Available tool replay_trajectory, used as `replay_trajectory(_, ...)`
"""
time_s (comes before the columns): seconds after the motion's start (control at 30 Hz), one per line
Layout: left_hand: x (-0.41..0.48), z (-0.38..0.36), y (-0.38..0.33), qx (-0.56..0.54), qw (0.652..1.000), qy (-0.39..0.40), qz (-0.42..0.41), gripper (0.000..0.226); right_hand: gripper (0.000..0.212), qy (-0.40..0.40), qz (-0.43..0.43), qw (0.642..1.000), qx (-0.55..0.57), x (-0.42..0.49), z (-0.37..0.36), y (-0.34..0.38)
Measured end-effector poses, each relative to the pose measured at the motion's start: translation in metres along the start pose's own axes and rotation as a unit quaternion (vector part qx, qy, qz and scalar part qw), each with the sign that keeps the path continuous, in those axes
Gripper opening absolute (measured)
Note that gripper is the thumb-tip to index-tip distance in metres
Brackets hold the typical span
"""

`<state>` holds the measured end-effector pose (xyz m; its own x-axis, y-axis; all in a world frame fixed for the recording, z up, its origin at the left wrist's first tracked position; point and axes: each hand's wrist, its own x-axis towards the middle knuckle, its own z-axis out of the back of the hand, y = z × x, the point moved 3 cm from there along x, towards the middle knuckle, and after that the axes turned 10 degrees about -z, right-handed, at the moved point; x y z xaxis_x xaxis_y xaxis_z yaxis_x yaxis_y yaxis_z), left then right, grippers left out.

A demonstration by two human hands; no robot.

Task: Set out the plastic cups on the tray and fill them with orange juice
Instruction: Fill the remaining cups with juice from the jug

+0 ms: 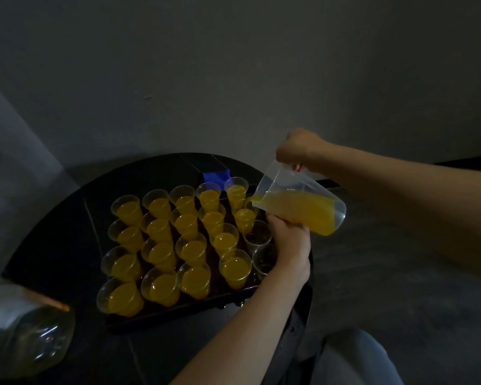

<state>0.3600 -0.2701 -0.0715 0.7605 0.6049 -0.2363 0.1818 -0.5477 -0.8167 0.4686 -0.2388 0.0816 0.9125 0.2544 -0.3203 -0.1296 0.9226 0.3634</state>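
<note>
Pouring right of centre: one clear jug (286,182), tipped spout-down, gripped at the handle by the right hand (299,148), fingers curled tight round it. Thin stream of orange juice (314,212) dropping into a cup (245,218) in the rightmost column, second from the top. Now counting the plastic cups (190,247) on the one dark tray (178,312) in the middle of the frame: twenty, in four rows of five, packed close together. Eighteen showing juice, the one under the spout included. Two empty cups (257,236) at the tray's lower right corner. Just below the jug, the left hand (289,240), reaching up from the bottom edge, fingers bent at the tray's right side beside those two empties. Gripping something there or only resting, cannot tell. All of it on one round black table (61,232). Down in the lower left corner, one clear plastic bottle (36,337) lying on its side. Behind the top row, one small blue patch (215,175), too dim to identify.
</note>
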Motion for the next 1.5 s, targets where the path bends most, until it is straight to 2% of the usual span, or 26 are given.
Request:
replay_trajectory(0.37, 0.000, 0.006, -0.005, 0.051, 0.998, -0.007, -0.036, 0.060, 0.016, -0.004, 0.020, 0.999, 0.033, -0.003, 0.000, -0.001)
replay_trajectory(0.53, 0.003, 0.007, -0.008, 0.060, 0.997, -0.006, -0.052, 0.081, 0.020, -0.017, 0.019, 0.997, 0.067, -0.006, 0.004, -0.006)
replay_trajectory(0.73, -0.017, 0.006, -0.017, 0.103, 0.993, -0.007, -0.058, 0.092, 0.023, -0.037, 0.020, 0.994, 0.104, -0.018, 0.009, -0.023)
replay_trajectory(1.3, -0.079, 0.006, 0.010, 0.129, 0.990, -0.008, -0.060, 0.093, 0.018, -0.071, -0.013, 0.995, 0.069, -0.056, -0.009, -0.076)
replay_trajectory(1.5, -0.081, 0.007, 0.012, 0.139, 0.989, -0.007, -0.053, 0.094, 0.021, -0.057, -0.005, 0.996, 0.064, -0.059, -0.010, -0.079)
